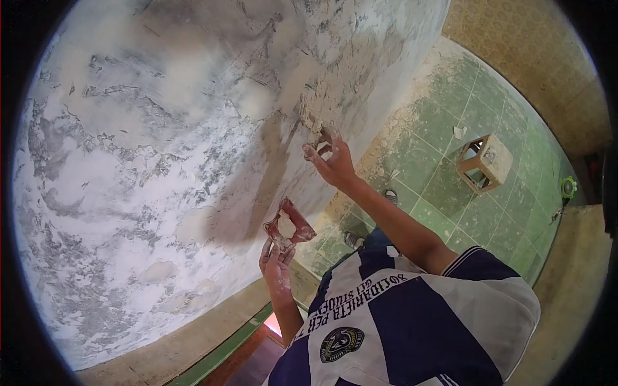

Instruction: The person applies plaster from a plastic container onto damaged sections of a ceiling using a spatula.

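Observation:
My left hand (277, 262) holds up a reddish-brown piece (301, 229) smeared with pale plaster, its fingers at the lower edge. Higher up, my right hand (328, 157) is curled at the wall (193, 148), with plaster on the fingers. A small plaster-covered tool (323, 146) shows between its thumb and fingers; its exact shape is unclear. Rough, pale plaster lies on the wall just above the right hand. Grey and white patches cover the wall around both hands.
A small stool (494, 161) stands on the green tiled floor (444, 212), which is dusted with debris along the wall. Two sandalled feet (353, 239) show below. A green round object (568, 187) is at the far right.

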